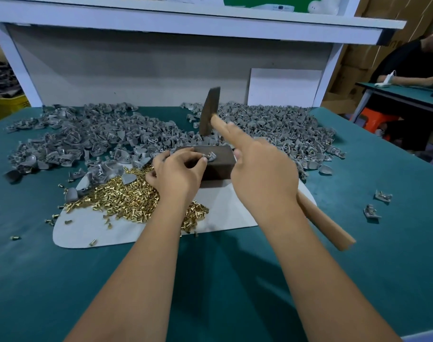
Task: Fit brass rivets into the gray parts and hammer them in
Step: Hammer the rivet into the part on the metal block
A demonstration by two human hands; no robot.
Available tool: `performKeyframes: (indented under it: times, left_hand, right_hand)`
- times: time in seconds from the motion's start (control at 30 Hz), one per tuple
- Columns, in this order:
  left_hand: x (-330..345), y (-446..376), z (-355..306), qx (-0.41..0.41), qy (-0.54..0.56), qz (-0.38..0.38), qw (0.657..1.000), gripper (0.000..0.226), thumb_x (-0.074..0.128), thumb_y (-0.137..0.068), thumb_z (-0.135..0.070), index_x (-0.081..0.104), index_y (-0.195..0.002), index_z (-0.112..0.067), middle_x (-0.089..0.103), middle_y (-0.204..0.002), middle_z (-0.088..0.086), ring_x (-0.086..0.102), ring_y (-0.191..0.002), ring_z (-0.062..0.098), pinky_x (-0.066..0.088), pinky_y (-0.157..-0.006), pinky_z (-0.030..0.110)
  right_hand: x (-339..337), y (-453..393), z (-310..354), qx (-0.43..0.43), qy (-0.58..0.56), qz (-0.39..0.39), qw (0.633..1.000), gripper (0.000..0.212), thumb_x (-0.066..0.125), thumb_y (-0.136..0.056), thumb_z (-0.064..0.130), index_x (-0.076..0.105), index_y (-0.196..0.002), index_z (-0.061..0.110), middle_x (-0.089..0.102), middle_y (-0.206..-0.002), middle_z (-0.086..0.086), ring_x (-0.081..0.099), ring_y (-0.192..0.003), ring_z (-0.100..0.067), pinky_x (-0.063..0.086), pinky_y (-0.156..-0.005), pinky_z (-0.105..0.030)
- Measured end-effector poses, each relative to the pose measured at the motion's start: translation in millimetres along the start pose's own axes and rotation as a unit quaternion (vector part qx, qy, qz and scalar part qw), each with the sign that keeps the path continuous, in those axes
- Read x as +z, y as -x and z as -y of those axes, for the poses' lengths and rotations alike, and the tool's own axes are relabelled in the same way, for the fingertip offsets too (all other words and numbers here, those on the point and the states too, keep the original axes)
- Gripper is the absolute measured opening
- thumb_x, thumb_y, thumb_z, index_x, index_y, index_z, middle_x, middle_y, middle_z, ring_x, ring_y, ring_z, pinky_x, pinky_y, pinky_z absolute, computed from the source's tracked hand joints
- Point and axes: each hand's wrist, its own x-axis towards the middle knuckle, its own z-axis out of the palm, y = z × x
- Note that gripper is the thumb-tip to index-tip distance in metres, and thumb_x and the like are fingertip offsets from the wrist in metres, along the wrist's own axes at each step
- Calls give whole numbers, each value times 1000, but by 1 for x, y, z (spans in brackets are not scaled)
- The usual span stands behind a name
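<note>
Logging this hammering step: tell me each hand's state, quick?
Left hand: pinches the gray part on the block.
Right hand: grips the hammer, raised.

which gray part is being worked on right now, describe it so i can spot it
Find the dark block at the centre of the green table, just beyond the pile of brass rivets. The gray part lies on top of it, pinched by the left hand. It alone sits on the block, under the raised hammer.

My left hand [178,174] curls with fingers [200,162] pinched together at the tips, while my right hand [262,174] clenches, its forefinger stretched straight ahead.
</note>
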Motion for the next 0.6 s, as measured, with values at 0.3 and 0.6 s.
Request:
performKeyframes:
  times: [0.3, 0.6]
  left_hand:
    - [2, 1, -3, -5, 16, -18, 1000, 16, 73, -84, -46, 62, -71, -47, 64, -119, -26, 30, -136, 13, 15, -105, 44]
    - [1, 0, -3, -9, 17, -6, 1000, 23, 72, -83, -50, 60, -64, -49, 61, -120, -30, 27, -135, 12, 15, -103, 43]
  right_hand:
    - [8, 8, -9, 45, -14, 21, 999, 60, 48, -94, 17, 29, -141, 48, 57, -94, -5, 44, -68, -23, 34, -55, -31]
    - [10, 11, -13, 9, 41, 61, 997, 65, 48, -93, 18, 22, -141, 53, 50, -83, 0, 42, -61, -22, 25, -48, -29]
